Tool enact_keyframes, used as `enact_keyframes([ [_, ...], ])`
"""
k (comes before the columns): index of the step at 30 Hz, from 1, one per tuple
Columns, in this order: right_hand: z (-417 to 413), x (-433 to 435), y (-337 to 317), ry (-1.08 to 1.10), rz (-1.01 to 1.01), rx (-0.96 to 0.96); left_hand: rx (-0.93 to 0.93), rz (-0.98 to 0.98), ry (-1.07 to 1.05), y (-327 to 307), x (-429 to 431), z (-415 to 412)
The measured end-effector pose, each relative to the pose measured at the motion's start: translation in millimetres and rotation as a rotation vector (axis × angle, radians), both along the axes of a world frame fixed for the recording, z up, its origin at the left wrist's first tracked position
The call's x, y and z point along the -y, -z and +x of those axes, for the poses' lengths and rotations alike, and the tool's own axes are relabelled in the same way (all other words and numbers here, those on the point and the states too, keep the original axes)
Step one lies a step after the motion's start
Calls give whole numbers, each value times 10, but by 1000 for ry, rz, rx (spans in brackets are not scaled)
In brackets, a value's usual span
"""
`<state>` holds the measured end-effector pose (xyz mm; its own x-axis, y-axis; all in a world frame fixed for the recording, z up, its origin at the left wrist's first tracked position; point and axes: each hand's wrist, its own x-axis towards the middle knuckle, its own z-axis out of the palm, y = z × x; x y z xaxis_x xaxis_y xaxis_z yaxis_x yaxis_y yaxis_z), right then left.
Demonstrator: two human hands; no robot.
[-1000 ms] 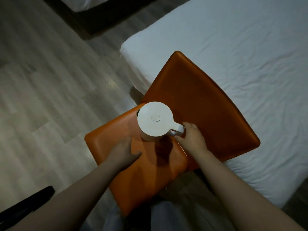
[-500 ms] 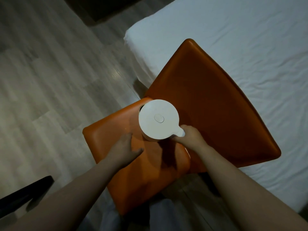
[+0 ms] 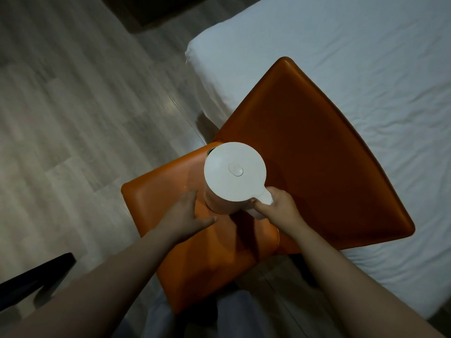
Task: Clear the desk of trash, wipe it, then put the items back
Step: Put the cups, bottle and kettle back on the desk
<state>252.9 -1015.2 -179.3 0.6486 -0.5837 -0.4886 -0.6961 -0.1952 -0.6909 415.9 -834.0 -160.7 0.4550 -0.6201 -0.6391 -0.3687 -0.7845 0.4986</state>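
A white electric kettle point(image 3: 234, 174) with its lid closed stands upright over the seat of an orange chair point(image 3: 156, 198); whether it rests on the seat or is just above it I cannot tell. My right hand point(image 3: 275, 211) is closed around the kettle's handle at its near right side. My left hand point(image 3: 185, 215) lies flat on the seat just left of the kettle's base, fingers spread, holding nothing. The desk is out of view.
The chair's orange backrest point(image 3: 317, 162) leans against a bed with a white sheet point(image 3: 353, 57) on the right. Grey wood-look floor point(image 3: 73, 118) spreads to the left. A dark object point(image 3: 34, 284) sits at the lower left edge.
The kettle has risen slightly toward the camera in my right hand's grip. My left hand stays on the seat, shifted a little closer to the kettle's base.
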Motion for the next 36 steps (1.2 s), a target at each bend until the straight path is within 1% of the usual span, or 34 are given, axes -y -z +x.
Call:
enact_keyframes([
  [4, 27, 8, -286, -54, -36, 43, -44, -164, -41, -76, -43, 17],
  [7, 51, 21, -518, -108, -67, 65, -24, -279, -84, -193, -83, 39],
  [10, 70, 3, -782, -142, -62, 99, 15, -341, -122, -394, -104, 48],
  [13, 82, -37, -1089, -211, -49, 120, -7, -459, -165, -624, -141, 22],
  [16, 92, -76, -1380, -263, -58, 148, -15, -527, -225, -886, -205, -53],
  [20, 127, -137, -1751, -361, -89, 189, 31, -556, -312, -1246, -354, -188],
  [22, 159, -168, -1908, -420, -106, 202, 83, -542, -356, -1403, -452, -247],
  [25, 253, -254, -2136, -506, -97, 215, 154, -555, -434, -1610, -633, -325],
  [27, 322, -339, -2288, -555, -87, 225, 164, -582, -500, -1689, -784, -378],
  [30, 437, -535, -2525, -634, -69, 263, 182, -589, -631, -1783, -1051, -452],
  [32, 518, -708, -2679, -684, -60, 285, 205, -631, -691, -1879, -1243, -505],
  [36, 681, -1144, -2884, -792, -57, 271, 230, -679, -800, -2054, -1719, -621],
])
